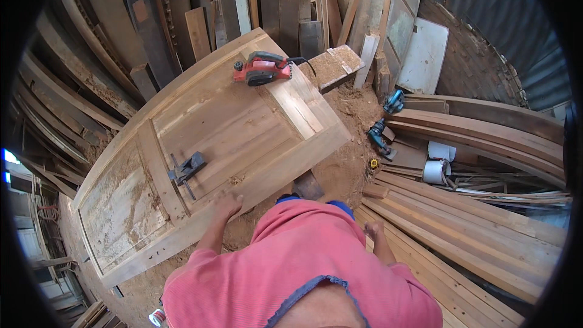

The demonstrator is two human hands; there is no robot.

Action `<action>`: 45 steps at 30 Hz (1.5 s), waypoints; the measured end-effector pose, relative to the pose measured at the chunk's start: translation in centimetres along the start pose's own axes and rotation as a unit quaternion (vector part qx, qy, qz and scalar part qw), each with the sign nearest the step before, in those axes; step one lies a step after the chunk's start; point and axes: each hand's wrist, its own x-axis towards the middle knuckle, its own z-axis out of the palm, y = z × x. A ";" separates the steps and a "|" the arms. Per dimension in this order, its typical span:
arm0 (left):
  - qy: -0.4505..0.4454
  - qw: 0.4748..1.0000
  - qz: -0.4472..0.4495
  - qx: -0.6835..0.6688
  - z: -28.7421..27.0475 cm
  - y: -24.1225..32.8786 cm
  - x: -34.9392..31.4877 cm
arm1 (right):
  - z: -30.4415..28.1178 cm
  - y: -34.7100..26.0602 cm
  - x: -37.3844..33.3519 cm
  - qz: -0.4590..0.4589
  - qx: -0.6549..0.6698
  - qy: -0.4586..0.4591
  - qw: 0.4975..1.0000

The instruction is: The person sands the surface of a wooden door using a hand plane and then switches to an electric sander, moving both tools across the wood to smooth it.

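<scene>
A large panelled wooden door lies flat in front of me, with shavings over its left panel. My left hand rests on the door's near edge, fingers stretched out and nothing in it. On the middle panel, just beyond that hand, sits a dark hand plane with a thin rod across it. A red and black electric planer stands on the door's far right part, its cord trailing right. My right hand is low at my right side, above the planks, with its fingers curled in and nothing visible in them.
Long planks are stacked to my right. Teal power tools, a drill and another tool, lie beside a yellow tape measure. White tubs sit among scraps. Upright boards line the back; sawdust covers the ground.
</scene>
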 end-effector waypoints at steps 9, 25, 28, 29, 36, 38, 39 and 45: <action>0.085 0.951 0.296 0.016 2.0 27.2 9.8 | 1.0 -19.8 3.5 -0.243 -0.188 -0.071 0.949; 0.040 0.991 0.115 0.062 6.7 40.2 8.7 | -13.3 -19.1 25.5 -0.194 -0.238 -0.146 0.940; 0.036 0.996 -0.009 0.078 6.1 41.2 8.1 | -16.2 -22.9 25.1 -0.105 -0.154 -0.206 0.961; 0.032 0.997 -0.035 0.064 5.7 43.9 8.9 | -19.0 -22.3 28.0 -0.098 -0.076 -0.194 0.973; -0.012 0.996 -0.075 0.043 4.1 47.7 12.0 | -23.9 -28.5 33.9 -0.062 -0.020 -0.130 0.989; -0.028 0.998 -0.053 0.034 4.1 47.9 12.4 | -23.5 -30.8 35.3 -0.067 -0.012 -0.145 0.987; -0.025 0.998 -0.057 0.029 4.1 47.9 12.6 | -22.7 -32.1 35.9 -0.078 -0.011 -0.158 0.984; -0.089 0.994 -0.064 0.014 0.9 48.7 12.6 | -17.5 -42.1 35.5 -0.159 -0.081 -0.237 0.955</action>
